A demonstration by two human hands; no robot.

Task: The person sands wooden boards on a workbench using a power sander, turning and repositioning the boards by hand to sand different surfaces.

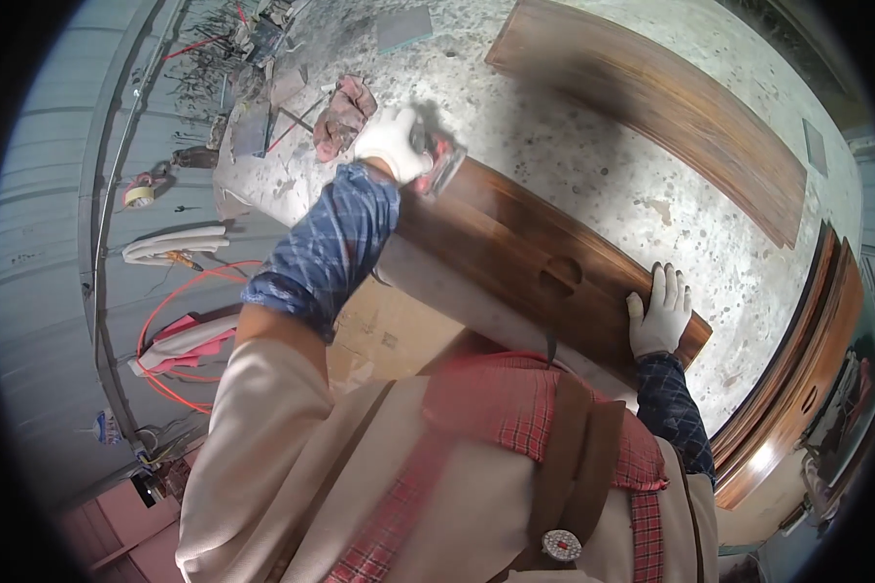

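Observation:
A long dark-stained wooden board (496,243) lies slantwise on the pale, speckled worktable (457,97), with a rounded cut-out near its right half. My left hand (394,144), in a white glove, is closed around a red and grey sander (439,167) at the board's far left end; motion blurs the tool. Flat on the board near its right end rests my right hand (661,311), also gloved, fingers spread and nothing in it. Blue patterned sleeve covers reach up both forearms.
Farther back on the table lies another brown board (661,112). More boards (787,389) stand along the right edge. A crumpled pinkish rag (344,119) sits beyond my left hand, near a pile of odds and ends (248,44). An orange hose (156,311) loops at left.

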